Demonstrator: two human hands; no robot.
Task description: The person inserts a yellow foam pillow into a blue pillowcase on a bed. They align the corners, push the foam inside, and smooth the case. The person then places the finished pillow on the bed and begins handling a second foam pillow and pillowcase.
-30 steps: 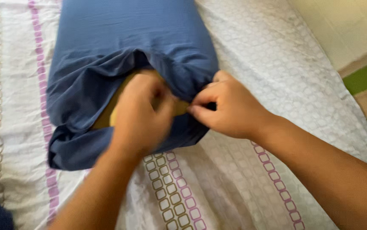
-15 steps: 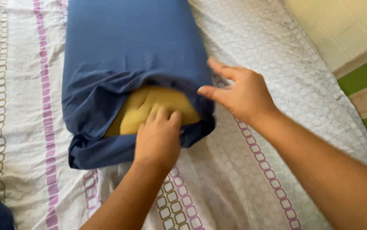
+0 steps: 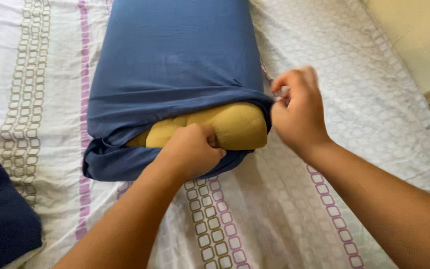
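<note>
Blue-cased pillow (image 3: 175,65) lies lengthwise, opening toward hands (image 3: 195,149).

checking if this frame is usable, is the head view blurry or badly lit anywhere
Head view: mostly sharp, with even soft daylight and no glare; the blue pillowcase and yellow pillow read clearly. The left hand and right hand show slight motion softness. The bedsheet looks paler toward the upper right, and the near forearms are softer at the bottom edge.
</note>
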